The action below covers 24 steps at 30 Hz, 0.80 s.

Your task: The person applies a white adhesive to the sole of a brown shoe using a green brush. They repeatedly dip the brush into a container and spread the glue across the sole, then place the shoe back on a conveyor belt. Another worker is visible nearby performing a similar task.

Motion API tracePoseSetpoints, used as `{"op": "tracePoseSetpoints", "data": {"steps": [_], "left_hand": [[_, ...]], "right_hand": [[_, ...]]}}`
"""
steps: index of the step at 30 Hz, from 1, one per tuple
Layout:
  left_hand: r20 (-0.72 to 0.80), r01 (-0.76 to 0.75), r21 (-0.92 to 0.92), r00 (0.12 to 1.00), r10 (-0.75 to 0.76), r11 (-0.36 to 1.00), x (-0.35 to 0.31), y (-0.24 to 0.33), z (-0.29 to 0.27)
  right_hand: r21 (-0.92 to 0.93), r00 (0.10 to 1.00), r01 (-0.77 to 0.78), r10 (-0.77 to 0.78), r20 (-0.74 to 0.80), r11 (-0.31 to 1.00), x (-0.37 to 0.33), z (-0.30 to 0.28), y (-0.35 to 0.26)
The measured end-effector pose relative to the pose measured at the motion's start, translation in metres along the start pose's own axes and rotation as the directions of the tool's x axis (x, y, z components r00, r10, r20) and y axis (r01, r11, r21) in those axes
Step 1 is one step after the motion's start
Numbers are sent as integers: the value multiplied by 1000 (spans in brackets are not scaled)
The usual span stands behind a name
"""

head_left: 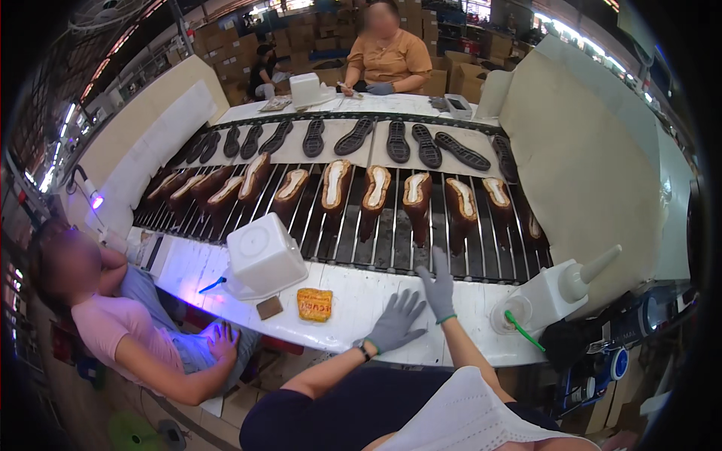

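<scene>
boxes (466,79) stack up in the bg, behind a person (389,56) in orange seated across the rack (353,265) from you. cream panels (594,165) wall it in on both sides. dark soles (397,141) lie in a row on a pale strip (297,148) toward the far side; nearer you, brown uppers (374,188) sit across the rods, pale bottoms up, bunched closer at the l end.

your l hand (395,322), gray glove, is palm down over the white ledge (353,293), fingers spread apart, holding nothing. your r hand (438,289), same glove, reaches past it to the rack's near edge, fingers stretched out, thumb apart, also w/o anything in its grip. its tips are near the uppers in the middle-r of the row; can't tell if they touch the rail.

along the ledge, l to r: blue clip-like thing (213,285), white tub (265,255), brown block (269,307), yellow pkt (314,304). off to your r, a white jug (553,295) stands just beside a cup (499,319) w/ a green stick (525,332). to your l, another person (139,331) in pink sits near a violet-lit lamp (95,199).
</scene>
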<state>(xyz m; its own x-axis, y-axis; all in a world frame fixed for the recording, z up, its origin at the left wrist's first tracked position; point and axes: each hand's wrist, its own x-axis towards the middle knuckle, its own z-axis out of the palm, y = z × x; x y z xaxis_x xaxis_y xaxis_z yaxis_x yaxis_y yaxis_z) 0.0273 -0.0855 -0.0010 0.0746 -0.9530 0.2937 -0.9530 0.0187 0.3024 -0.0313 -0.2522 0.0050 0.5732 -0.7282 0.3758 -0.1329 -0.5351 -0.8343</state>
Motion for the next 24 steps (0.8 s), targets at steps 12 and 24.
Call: {"op": "tracePoseSetpoints", "data": {"steps": [12,24], "left_hand": [[22,-82,43,996,81,996,32,6,48],[21,-89,77,996,88,993,30,8,40]], "right_hand": [[-177,862,429,-342,375,886,-80,11,-57],[-161,866,437,-366,339,885,-83,10,-60]]}}
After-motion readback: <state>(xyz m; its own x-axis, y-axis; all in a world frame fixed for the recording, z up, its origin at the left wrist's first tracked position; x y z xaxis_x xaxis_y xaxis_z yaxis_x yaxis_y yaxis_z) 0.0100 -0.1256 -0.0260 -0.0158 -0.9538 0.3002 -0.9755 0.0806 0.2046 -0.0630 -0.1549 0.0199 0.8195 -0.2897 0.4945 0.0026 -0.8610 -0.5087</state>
